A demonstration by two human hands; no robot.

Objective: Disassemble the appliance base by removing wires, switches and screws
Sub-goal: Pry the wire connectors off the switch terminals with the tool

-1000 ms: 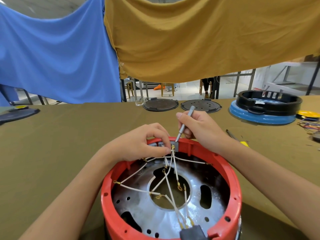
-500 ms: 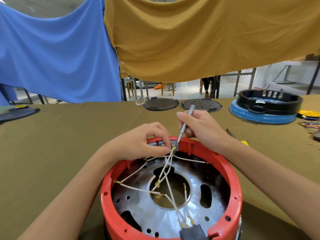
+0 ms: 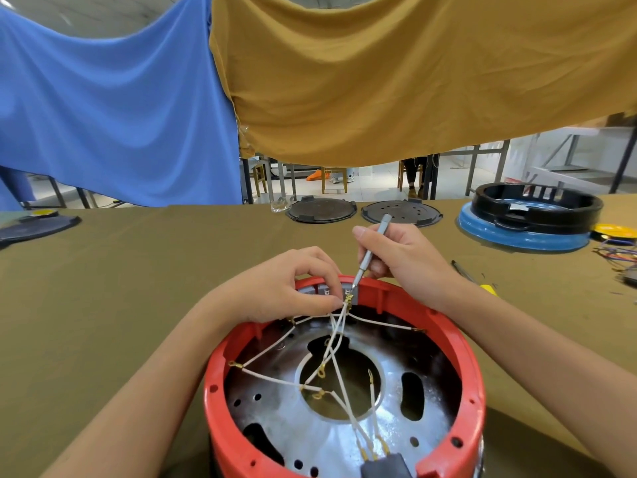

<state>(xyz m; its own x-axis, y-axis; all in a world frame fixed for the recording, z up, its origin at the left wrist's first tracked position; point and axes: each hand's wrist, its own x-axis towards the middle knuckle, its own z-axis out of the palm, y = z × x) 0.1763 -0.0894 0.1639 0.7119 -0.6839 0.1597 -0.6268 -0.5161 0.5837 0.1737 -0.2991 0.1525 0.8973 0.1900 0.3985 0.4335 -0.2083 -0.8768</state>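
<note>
A round red appliance base [image 3: 472, 374] stands upside down in front of me, its metal plate crossed by several white wires [image 3: 336, 343] with brass terminals. A grey switch block [image 3: 322, 289] sits at the far rim. My left hand [image 3: 286, 288] pinches the wire ends at that block. My right hand [image 3: 400, 260] grips a thin grey screwdriver [image 3: 374, 250], its tip down on the block's terminal. A dark connector [image 3: 384, 465] holds wire ends at the near rim.
The olive cloth table [image 3: 120, 288] carries two dark round plates [image 3: 322, 210] at the back, a black ring on a blue base [image 3: 527, 232] at right, loose coloured wires [image 3: 617, 253], and a yellow-handled tool [image 3: 482, 286] beside my right wrist. Blue and mustard cloths hang behind.
One white wire has come loose from the block and dropped toward the plate's middle hole. Both hands stay at the switch block with only small shifts.
</note>
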